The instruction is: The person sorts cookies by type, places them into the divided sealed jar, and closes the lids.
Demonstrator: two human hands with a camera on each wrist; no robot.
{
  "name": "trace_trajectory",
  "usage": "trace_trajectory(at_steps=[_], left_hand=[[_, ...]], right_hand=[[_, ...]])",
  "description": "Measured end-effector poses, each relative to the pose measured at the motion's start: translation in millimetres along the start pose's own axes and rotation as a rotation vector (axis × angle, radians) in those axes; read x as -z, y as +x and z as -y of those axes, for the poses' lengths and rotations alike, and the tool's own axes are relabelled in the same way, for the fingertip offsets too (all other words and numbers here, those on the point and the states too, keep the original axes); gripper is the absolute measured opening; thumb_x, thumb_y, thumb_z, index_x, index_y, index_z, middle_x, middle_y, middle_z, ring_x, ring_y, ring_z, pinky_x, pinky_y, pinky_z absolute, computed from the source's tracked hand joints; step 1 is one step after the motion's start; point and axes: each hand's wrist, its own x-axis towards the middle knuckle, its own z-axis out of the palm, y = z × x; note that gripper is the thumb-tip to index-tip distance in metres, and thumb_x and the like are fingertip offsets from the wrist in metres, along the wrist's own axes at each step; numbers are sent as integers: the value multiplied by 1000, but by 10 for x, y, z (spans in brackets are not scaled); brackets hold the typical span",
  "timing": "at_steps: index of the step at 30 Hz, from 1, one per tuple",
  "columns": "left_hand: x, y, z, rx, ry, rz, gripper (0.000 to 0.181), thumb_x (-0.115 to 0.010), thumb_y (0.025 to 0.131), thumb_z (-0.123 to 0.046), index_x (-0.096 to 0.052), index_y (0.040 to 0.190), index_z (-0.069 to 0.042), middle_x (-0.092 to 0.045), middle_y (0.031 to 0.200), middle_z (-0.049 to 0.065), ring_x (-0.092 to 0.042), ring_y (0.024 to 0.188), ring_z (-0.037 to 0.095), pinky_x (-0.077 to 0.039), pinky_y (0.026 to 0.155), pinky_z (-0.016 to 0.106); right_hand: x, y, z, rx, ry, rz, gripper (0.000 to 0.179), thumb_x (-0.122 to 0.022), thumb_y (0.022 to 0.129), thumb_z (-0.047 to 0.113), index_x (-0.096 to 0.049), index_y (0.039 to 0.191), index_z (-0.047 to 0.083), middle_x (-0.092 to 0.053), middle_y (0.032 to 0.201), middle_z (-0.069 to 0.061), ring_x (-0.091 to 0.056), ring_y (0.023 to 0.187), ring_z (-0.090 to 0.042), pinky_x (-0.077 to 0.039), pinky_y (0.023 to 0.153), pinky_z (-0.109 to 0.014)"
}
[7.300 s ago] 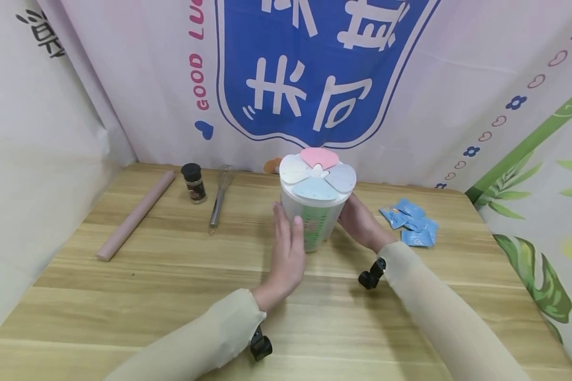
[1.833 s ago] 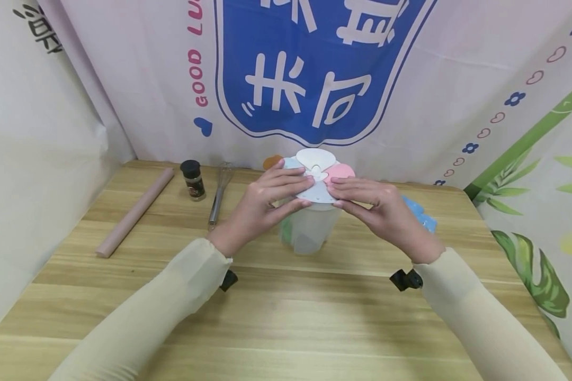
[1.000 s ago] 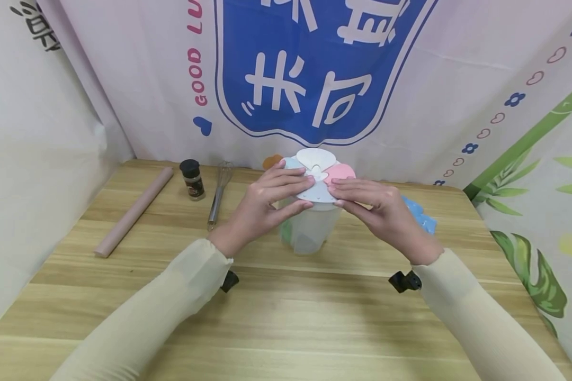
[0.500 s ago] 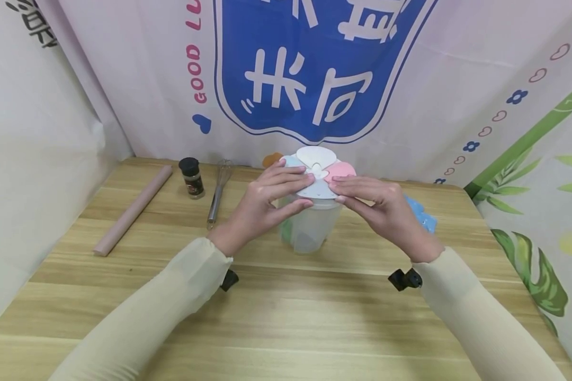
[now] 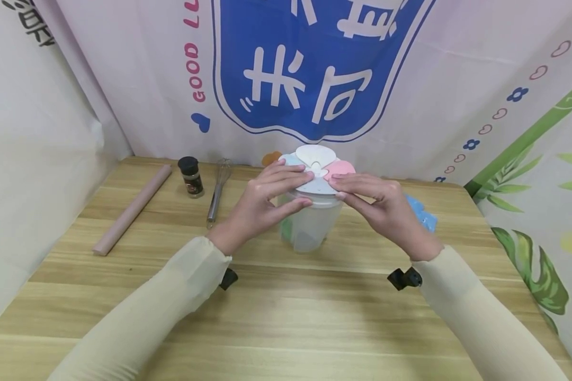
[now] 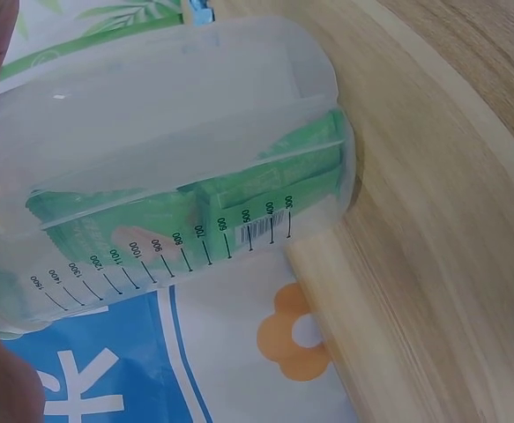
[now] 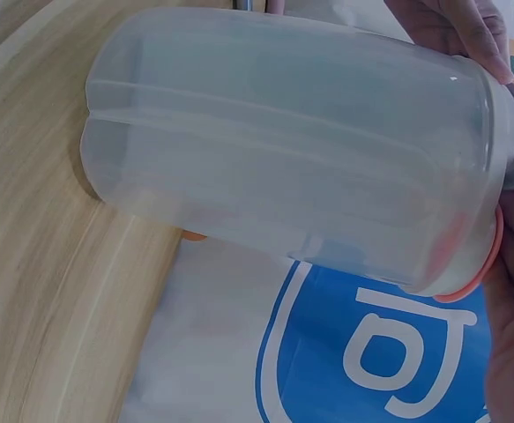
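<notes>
Upright on the table stands a translucent, divided storage canister [image 5: 310, 227] with a flower-shaped lid [image 5: 316, 154] of white, pink, pale blue and greyish petals. My left hand [image 5: 269, 198] holds the lid from the left, fingers over its top and thumb at the near edge. From the right, my right hand [image 5: 374, 198] grips it the same way, its fingertips across the pink and near petals. A strip of the canister's rim shows beneath the near edge. Green packets [image 6: 107, 229] fill a compartment with a printed scale in the left wrist view. The compartments in the right wrist view look bare.
A pinkish rolling pin [image 5: 133, 209], a black-capped spice jar [image 5: 191, 177] and a whisk [image 5: 217, 193] lie or stand at the left back of the wooden table [image 5: 291, 317]. Blue packets [image 5: 421, 214] lie behind my right hand. A printed cloth [image 5: 162, 79] hangs behind.
Earlier both hands held the canister's sides, with the pink petal at the back. The canister has since been turned and the hands moved onto the lid. Just now the lid's near edge rose slightly.
</notes>
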Motion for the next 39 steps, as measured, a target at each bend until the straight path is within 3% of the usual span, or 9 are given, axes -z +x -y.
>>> trace_trajectory(at_steps=[18, 30, 39], left_hand=[[8, 9, 4, 22, -9, 8, 59, -86, 87, -20, -66, 141, -9, -70, 141, 9, -62, 138, 26, -30, 133, 38], [13, 7, 23, 66, -28, 26, 70, -86, 88, -22, -56, 151, -13, -65, 148, 7, -58, 141, 26, -30, 133, 41], [9, 16, 48, 21, -29, 12, 76, -86, 88, -21, -51, 155, -12, -67, 146, 9, -59, 140, 27, -32, 133, 43]], right_hand=[[10, 75, 12, -73, 18, -52, 24, -74, 93, -4, -80, 114, 5, -82, 109, -11, -70, 106, 3, -56, 100, -15], [9, 152, -10, -166, 59, -42, 15, -68, 101, 6, -79, 110, 4, -80, 110, -11, -70, 106, 1, -56, 100, -16], [37, 240, 36, -215, 30, -42, 16, -67, 102, 6, -80, 110, 1, -81, 109, -13, -69, 98, 2, -55, 97, -13]])
